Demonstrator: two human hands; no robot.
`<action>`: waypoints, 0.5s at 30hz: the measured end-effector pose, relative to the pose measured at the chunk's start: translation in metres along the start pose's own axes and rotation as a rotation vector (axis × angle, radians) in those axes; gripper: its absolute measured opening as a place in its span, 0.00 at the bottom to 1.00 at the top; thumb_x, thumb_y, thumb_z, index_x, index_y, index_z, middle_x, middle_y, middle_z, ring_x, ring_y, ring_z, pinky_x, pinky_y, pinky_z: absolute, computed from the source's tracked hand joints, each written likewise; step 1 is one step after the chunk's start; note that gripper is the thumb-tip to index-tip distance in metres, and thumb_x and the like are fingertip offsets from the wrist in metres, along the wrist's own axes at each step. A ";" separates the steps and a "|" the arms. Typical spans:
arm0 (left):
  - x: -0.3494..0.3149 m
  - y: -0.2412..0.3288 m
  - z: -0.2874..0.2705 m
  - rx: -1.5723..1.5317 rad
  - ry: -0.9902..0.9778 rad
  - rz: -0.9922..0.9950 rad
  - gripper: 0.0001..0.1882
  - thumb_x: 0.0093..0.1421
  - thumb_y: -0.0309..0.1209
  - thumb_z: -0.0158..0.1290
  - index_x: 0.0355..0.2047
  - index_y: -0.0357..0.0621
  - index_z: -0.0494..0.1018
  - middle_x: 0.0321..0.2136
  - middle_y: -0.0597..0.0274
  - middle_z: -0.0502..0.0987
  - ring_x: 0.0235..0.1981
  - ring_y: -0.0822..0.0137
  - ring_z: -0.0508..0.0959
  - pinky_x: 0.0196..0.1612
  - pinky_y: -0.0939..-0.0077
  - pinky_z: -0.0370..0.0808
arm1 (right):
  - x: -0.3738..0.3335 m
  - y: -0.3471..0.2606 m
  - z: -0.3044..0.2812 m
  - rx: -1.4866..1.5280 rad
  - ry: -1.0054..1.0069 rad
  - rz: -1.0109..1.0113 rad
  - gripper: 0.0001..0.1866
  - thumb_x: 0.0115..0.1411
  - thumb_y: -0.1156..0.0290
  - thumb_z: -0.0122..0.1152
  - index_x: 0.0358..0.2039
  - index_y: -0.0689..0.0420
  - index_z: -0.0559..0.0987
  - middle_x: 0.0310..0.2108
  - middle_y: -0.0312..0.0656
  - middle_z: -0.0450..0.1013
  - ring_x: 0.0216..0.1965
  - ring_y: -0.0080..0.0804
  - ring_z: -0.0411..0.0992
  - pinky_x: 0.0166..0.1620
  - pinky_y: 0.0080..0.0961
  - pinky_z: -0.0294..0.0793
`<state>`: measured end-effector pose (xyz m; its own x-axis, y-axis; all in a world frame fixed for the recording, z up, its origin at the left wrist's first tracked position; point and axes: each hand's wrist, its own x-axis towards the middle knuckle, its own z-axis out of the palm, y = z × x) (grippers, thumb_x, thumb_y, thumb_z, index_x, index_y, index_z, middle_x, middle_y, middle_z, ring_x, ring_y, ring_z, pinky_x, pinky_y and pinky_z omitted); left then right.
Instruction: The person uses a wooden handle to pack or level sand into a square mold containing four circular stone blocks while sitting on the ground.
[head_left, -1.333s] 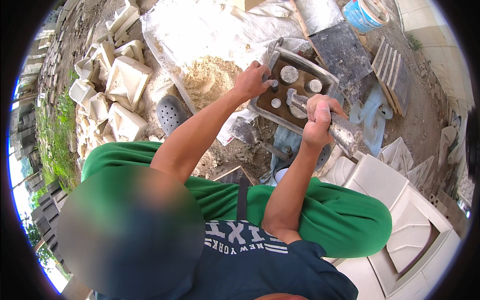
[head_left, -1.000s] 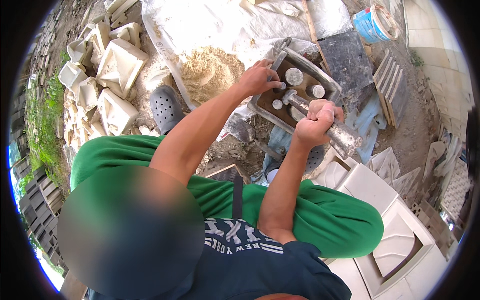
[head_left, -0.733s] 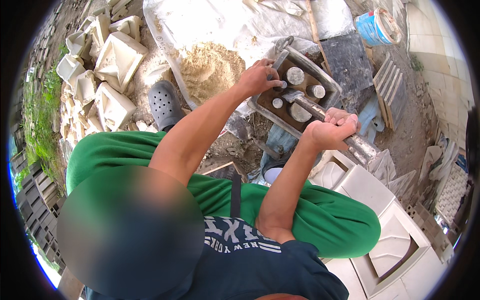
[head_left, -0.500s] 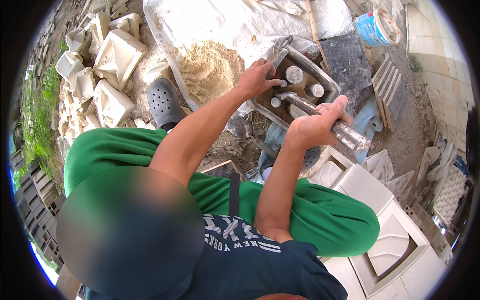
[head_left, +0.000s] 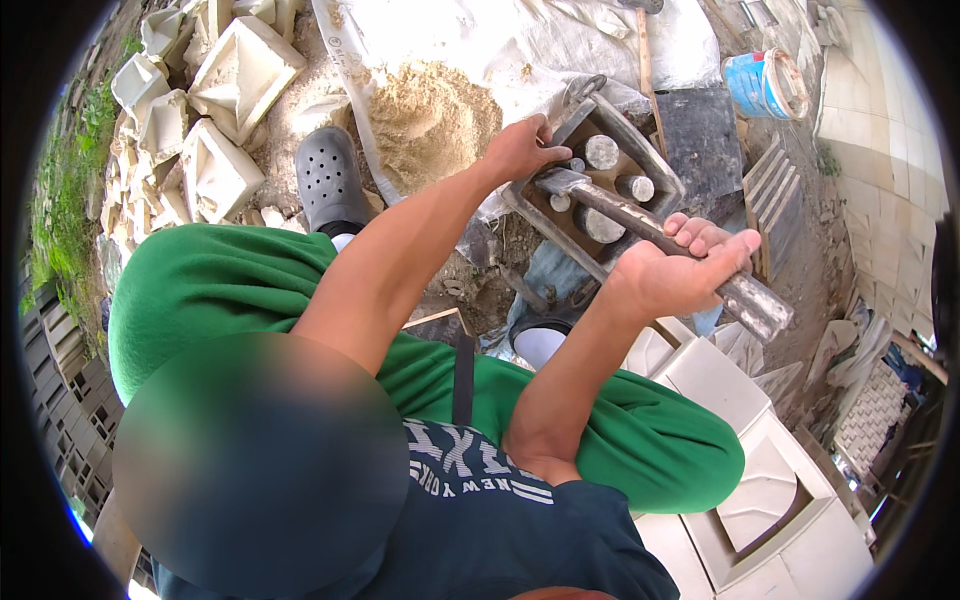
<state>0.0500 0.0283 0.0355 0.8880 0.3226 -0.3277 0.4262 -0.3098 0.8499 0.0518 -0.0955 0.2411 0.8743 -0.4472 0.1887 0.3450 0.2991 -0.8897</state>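
Observation:
My right hand point(head_left: 685, 265) is wrapped around the worn, pale-flecked handle of a hammer point(head_left: 640, 232), which slants across a grey metal box mould point(head_left: 635, 130). Its far end lies over the mould's left side, near my left hand point(head_left: 525, 148). That hand is at the mould's left rim with thumb and fingers bent together; what they hold, if anything, is hidden. Inside the mould stand several round, pale-topped cylinders point(head_left: 601, 152), thick and thin. A small peg top point(head_left: 577, 165) shows just beside my left thumb.
Sand point(head_left: 430, 115) lies on a white sheet point(head_left: 540, 40) beyond my left hand. Pale cast blocks point(head_left: 225, 165) are heaped at left. A dark board point(head_left: 700, 130), a blue bucket point(head_left: 755, 85) and a slatted panel point(head_left: 775, 190) are at right. White hollow blocks point(head_left: 725, 385) sit by my right knee.
My right hand and the hammer have shifted right and slightly down in the picture. My left thumb and fingers have drawn together at the rim. The whole view has moved a little.

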 end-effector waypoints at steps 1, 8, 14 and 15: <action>0.002 0.000 -0.001 -0.042 -0.001 -0.026 0.28 0.46 0.52 0.65 0.32 0.41 0.70 0.33 0.54 0.78 0.36 0.59 0.78 0.40 0.68 0.73 | 0.002 -0.007 -0.002 -0.059 -0.106 -0.006 0.19 0.67 0.56 0.45 0.22 0.52 0.61 0.15 0.31 0.53 0.15 0.21 0.52 0.22 0.20 0.57; 0.021 -0.019 0.003 -0.122 -0.076 -0.079 0.38 0.49 0.51 0.63 0.51 0.35 0.66 0.40 0.47 0.77 0.42 0.57 0.78 0.46 0.68 0.73 | 0.001 -0.036 -0.002 0.088 -0.708 -0.014 0.28 0.67 0.43 0.33 0.19 0.50 0.60 0.13 0.31 0.52 0.13 0.22 0.49 0.20 0.22 0.53; 0.017 -0.023 0.003 -0.181 -0.183 -0.063 0.34 0.52 0.54 0.59 0.50 0.40 0.73 0.39 0.47 0.79 0.40 0.56 0.79 0.45 0.67 0.74 | -0.029 0.005 -0.007 0.005 -0.696 -0.041 0.22 0.67 0.55 0.42 0.19 0.54 0.60 0.13 0.32 0.53 0.14 0.20 0.49 0.19 0.20 0.50; 0.015 -0.019 0.002 -0.147 -0.176 -0.048 0.32 0.52 0.55 0.58 0.48 0.43 0.75 0.38 0.48 0.80 0.39 0.56 0.80 0.45 0.67 0.75 | -0.031 0.011 -0.009 0.045 -0.679 -0.030 0.19 0.66 0.63 0.49 0.20 0.56 0.61 0.14 0.33 0.56 0.14 0.19 0.51 0.20 0.20 0.50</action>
<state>0.0551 0.0370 0.0133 0.8892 0.1689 -0.4252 0.4505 -0.1606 0.8782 0.0256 -0.0863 0.2216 0.8796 0.1681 0.4450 0.3730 0.3367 -0.8646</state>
